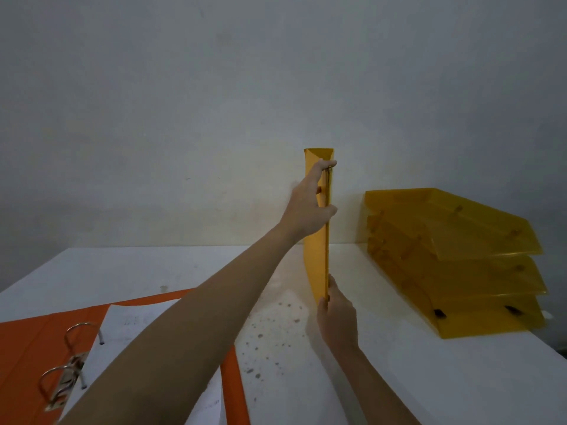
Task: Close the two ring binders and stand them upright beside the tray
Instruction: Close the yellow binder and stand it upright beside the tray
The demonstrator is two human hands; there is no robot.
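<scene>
- The wide white table (pixel 429 378) carries everything, and a bare grey wall (pixel 214 87) stands behind it.
- A stack of translucent amber plastic letter trays (pixel 460 265) sits at about three o'clock on the table, three tiers stepped one over the other.
- An orange cardboard ring binder (pixel 27 348) lies flat and open at eight o'clock, its metal rings (pixel 76 329) parted and a white punched sheet (pixel 138 326) lying on its right half.
- A slim yellow ring binder (pixel 317 256) stands upright on its lower edge near the centre, at nine o'clock of the trays, near them but apart.
- The left hand (pixel 310 207) holds the yellow binder high, its fingers (pixel 328 164) clamped on the opening edge, pressing the covers together.
- The right hand (pixel 337 314) pinches the same edge low down, fingers together on it.
- By my reading, the step in hand is settling the first closed binder upright beside the trays.
- The next move calls for a gentle release to check that it balances, perhaps a nudge nearer the trays; then the orange binder needs its rings snapped shut and cover folded over before it is stood alongside.
</scene>
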